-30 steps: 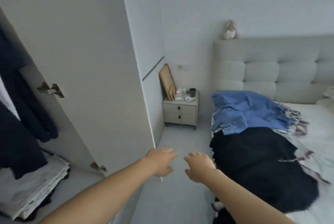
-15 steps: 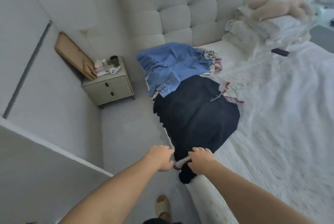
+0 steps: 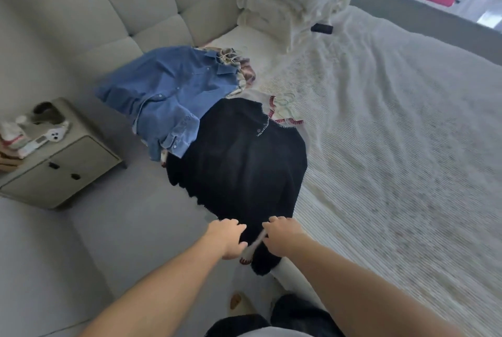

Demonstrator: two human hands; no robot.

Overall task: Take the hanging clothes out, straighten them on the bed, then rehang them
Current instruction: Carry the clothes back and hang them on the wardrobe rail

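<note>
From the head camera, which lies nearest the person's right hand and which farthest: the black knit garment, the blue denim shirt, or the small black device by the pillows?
From the right hand:
1. Black knit garment, right at the fingers.
2. Blue denim shirt, beyond it, toward the headboard.
3. Small black device, farthest, beside the pillows.

Both bare forearms reach forward and down, wrists near level | left hand (image 3: pixel 227 239) knuckles up, fingers curled under, thumb side facing the right | right hand (image 3: pixel 281 236) just beside it, fingers curled down; whether either hand grips anything cannot be told
</note>
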